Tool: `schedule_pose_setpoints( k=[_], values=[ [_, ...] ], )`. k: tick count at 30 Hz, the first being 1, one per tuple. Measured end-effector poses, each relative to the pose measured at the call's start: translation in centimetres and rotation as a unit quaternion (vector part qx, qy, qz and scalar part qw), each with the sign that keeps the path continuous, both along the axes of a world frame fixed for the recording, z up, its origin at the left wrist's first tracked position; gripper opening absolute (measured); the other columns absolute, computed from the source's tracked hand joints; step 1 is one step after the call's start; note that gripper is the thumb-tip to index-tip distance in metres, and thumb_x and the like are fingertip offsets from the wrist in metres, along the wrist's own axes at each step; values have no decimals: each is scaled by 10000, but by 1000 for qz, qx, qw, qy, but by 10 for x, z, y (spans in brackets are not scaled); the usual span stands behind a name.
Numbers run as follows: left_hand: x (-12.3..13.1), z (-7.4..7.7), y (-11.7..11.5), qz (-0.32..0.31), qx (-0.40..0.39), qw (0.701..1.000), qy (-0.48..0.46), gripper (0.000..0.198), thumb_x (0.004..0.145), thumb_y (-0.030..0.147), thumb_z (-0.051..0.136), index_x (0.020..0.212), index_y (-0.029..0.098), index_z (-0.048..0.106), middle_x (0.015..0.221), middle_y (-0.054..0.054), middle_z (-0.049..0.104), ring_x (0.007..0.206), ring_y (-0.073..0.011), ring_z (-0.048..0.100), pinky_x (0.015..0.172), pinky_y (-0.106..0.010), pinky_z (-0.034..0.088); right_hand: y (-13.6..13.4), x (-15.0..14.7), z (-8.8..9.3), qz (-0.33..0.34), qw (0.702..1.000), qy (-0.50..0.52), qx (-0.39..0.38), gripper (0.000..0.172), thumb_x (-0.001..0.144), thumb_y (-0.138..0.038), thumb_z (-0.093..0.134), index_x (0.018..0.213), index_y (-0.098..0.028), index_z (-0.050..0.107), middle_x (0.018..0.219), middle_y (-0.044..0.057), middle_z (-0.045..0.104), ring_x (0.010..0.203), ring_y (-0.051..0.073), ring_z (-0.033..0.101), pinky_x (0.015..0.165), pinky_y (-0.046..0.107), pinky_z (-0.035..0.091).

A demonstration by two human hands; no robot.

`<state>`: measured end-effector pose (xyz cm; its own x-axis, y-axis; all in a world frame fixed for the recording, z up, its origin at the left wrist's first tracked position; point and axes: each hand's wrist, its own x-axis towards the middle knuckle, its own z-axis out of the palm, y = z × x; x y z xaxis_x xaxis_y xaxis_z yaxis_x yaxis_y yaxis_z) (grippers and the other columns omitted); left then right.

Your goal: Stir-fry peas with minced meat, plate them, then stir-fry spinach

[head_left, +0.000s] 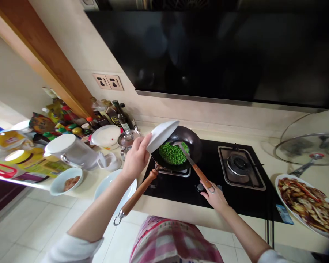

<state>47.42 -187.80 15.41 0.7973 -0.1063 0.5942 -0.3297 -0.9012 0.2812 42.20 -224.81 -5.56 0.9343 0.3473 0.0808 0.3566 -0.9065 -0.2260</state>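
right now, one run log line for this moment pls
left hand: tilts white plate over black wok | right hand: holds wooden-handled spatula in green peas | wok on left burner

Left hand (135,157) tilting white plate (161,135) over peas (173,152), right hand (215,197) holding spatula (195,168)

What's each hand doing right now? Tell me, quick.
Left hand: closed on a tilted white plate over the wok.
Right hand: closed on the spatula, whose tip sits in the peas.
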Motion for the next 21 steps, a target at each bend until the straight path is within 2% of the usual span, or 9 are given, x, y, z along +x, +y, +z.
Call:
schedule_pose_setpoints(
  k=[3,7,10,13,16,19,21],
  values=[
    [-1,-5,0,-10,13,1000,-15,596,836,105,439,1417,233,403,1186,-131,585,1081,-286,611,845,-412,553,4,-1,0,-10,1000,1,-24,347,787,-269,689,1131,-225,673,1123,122,677,972,270,659,792,362,530],
    [-5,-13,5,5,-104,995,-7,680,818,114,449,1475,196,296,1377,-154,502,1266,-311,493,1038,-473,432,16,-1,-4,-53,997,-6,-53,299,833,-391,648,1040,-183,709,911,144,708,792,290,684,667,365,516],
    [-10,-16,8,21,-196,980,5,743,778,112,477,1487,182,263,1486,-132,415,1373,-318,367,1129,-482,315,26,0,-10,-90,994,-11,-62,277,888,-379,569,984,-165,718,774,135,697,689,281,684,591,343,497],
    [-13,-16,11,45,-250,967,14,776,737,92,480,1480,194,280,1488,-96,429,1379,-312,360,1141,-477,297,31,3,-12,-91,994,-13,-55,209,882,-233,556,1017,-181,707,858,129,714,747,270,691,641,344,510],
    [-16,-15,12,43,-260,964,16,766,727,94,481,1468,185,309,1487,-90,432,1376,-314,361,1145,-468,288,30,5,-8,-49,998,-4,-32,288,829,-134,580,1084,-218,684,994,101,720,838,247,690,742,346,522],
    [-17,-13,10,28,-266,963,18,748,718,84,485,1448,171,347,1485,-99,430,1388,-307,337,1160,-454,252,21,8,0,-14,1000,10,-5,288,821,-145,583,1077,-238,677,1012,75,722,887,242,688,793,348,525],
    [-17,-13,7,35,-303,952,25,766,688,68,504,1434,174,367,1480,-100,433,1394,-306,321,1165,-453,235,9,11,7,-7,1000,20,6,290,820,-184,592,1097,-241,658,970,62,727,871,244,693,777,353,536]
  ],
)
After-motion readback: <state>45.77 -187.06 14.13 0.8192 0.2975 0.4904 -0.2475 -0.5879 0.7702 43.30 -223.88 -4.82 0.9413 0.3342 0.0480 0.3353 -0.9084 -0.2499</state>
